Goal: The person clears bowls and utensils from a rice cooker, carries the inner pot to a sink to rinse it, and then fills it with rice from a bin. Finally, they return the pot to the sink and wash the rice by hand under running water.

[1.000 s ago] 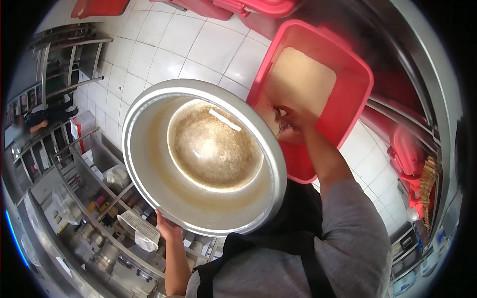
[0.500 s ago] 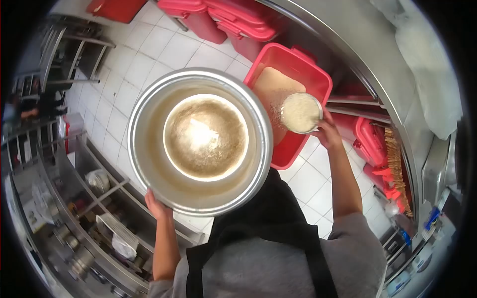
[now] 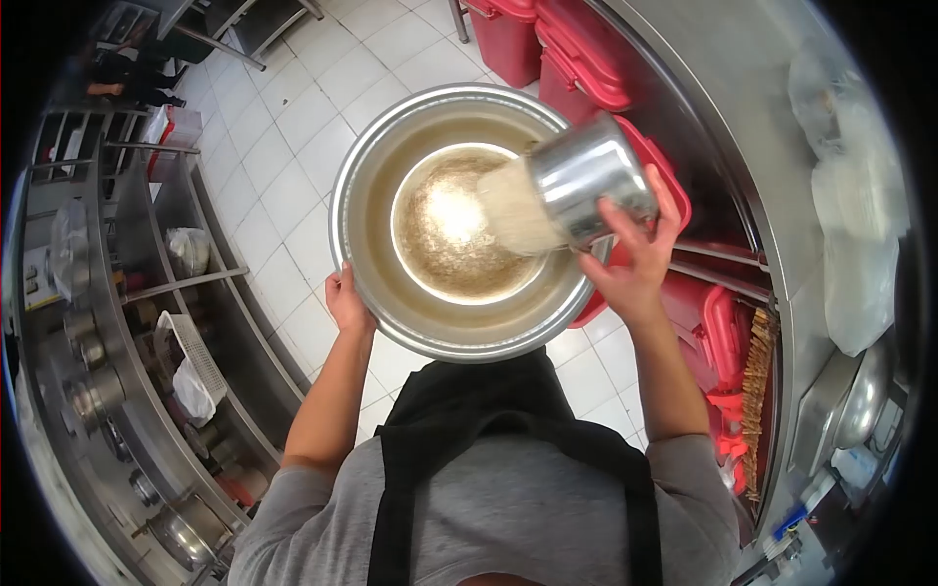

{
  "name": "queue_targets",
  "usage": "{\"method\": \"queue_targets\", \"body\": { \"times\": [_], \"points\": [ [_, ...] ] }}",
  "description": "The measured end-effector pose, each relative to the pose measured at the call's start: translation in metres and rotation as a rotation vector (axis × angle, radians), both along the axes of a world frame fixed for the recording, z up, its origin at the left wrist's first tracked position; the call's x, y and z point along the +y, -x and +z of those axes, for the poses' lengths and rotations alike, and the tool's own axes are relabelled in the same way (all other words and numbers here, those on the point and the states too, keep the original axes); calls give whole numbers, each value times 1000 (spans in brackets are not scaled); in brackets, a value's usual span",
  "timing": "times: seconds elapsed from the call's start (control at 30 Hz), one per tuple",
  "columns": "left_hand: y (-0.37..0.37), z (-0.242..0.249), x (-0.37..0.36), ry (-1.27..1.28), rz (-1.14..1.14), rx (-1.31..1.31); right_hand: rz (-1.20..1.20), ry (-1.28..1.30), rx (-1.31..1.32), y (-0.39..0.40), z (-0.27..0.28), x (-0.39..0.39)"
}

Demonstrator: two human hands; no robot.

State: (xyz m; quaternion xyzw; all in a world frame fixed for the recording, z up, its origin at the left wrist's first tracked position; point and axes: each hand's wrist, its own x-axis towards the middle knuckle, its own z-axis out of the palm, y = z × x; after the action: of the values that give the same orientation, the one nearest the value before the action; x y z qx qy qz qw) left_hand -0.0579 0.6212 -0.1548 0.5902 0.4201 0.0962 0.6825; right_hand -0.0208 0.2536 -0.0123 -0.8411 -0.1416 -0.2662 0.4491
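A large round metal bowl (image 3: 376,303) is held in front of me, its left rim gripped by my left hand (image 3: 349,301). My right hand (image 3: 640,244) is wrapped round a shiny metal container (image 3: 594,181), tipped on its side over the bowl's right part. Pale grains (image 3: 520,210) pour from its mouth into the bowl. The bowl's bottom looks brownish and glares with light. Behind the container, an open red bin (image 3: 674,186) is mostly hidden by the bowl and the container.
Lidded red bins (image 3: 586,54) stand at the upper right under a steel counter (image 3: 684,59). Steel shelves (image 3: 147,225) with pots and a white basket (image 3: 198,366) line the left. Part of another person (image 3: 137,83) shows at the upper left. White tiles (image 3: 293,127) cover the floor.
My right hand has lifted the container from above the red bin to the bowl and tipped it, so grains now pour out. The bowl appears further right and higher in view.
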Motion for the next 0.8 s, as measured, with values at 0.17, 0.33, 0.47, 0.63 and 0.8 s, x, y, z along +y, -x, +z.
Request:
{"method": "queue_targets", "body": {
  "times": [0.17,0.33,0.47,0.63,0.8],
  "points": [
    [0,1,0,37,18,6,109,319,-561,-22,14,17],
    [-3,0,0,13,67,35,-63,140,-366,-22,10,-29],
    [1,-13,17,-42,30,69,-401,144,116,-29,-84,-105],
    [-1,-10,17,-198,-41,171,-432,409,592,-63,-310,-166],
    [-1,-21,24,-145,-3,186,-466,547,970,-102,-425,-162]
  ]
}}
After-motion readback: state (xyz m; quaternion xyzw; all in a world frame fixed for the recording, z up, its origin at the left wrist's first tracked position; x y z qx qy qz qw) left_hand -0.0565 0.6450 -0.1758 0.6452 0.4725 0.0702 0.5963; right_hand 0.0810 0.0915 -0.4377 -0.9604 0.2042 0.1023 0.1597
